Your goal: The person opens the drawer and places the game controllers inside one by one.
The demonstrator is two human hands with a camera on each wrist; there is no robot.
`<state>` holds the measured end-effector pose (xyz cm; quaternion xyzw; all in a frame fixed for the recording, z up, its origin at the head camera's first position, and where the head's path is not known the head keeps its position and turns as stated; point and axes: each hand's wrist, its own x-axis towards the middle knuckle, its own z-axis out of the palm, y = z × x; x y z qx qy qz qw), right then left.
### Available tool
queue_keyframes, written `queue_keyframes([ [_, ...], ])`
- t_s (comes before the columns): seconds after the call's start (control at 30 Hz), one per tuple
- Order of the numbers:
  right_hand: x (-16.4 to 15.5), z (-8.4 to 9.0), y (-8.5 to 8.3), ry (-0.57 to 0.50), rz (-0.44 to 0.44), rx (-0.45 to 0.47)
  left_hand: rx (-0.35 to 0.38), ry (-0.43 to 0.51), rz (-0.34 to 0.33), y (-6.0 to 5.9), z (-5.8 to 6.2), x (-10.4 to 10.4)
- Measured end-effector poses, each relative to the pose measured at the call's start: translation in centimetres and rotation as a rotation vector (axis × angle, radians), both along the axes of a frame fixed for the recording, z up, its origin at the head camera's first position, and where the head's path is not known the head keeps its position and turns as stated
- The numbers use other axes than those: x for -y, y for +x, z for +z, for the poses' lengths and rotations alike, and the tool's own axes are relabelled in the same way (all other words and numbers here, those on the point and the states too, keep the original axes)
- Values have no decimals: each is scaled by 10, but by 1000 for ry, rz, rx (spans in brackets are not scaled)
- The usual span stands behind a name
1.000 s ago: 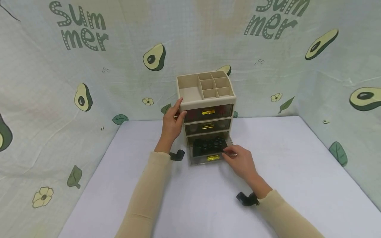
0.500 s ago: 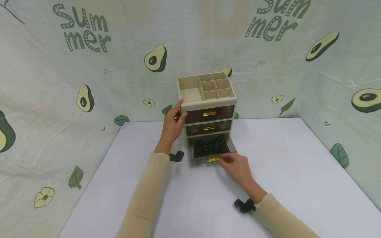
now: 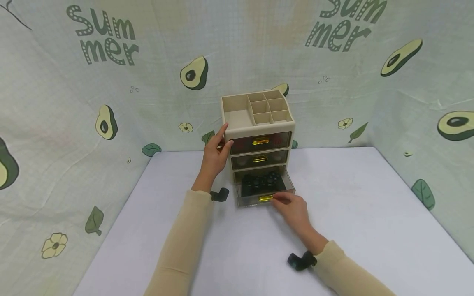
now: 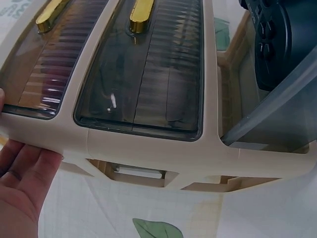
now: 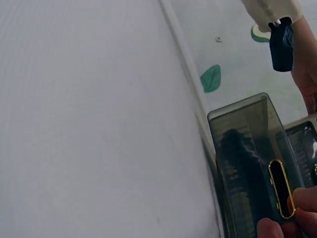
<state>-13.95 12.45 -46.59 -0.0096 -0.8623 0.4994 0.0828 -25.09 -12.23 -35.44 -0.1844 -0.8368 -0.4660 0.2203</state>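
A beige desktop drawer organizer stands at the back of the table, its bottom drawer pulled out. Inside that drawer lies a black game controller. My left hand holds the organizer's left front edge, thumb at the front and fingers along the side. The left wrist view shows those fingers against the side wall. With thumb and fingertips, my right hand pinches the right end of the drawer's gold handle. In the right wrist view, this handle shows on the smoky clear drawer front.
Two dark clear drawers with gold handles, the top one and the middle one, are closed. Open compartments form the organizer's top. A white-covered table lies below, and an avocado-print cloth hangs behind.
My right hand has moved left and slightly down from the bottom drawer's right front corner to its gold handle. The left hand keeps its place on the organizer.
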Motion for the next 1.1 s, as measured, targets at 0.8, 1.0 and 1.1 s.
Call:
queue_keyframes([
  [0.8, 19, 2, -13, -441, -124, 168, 9, -13, 15, 1, 0, -1],
  [1.0, 23, 2, -19, -493, -136, 169, -7, -28, -3, -1, 0, 1],
  [1.1, 26, 2, -21, -521, -143, 167, -17, -42, -7, -3, -1, 2],
])
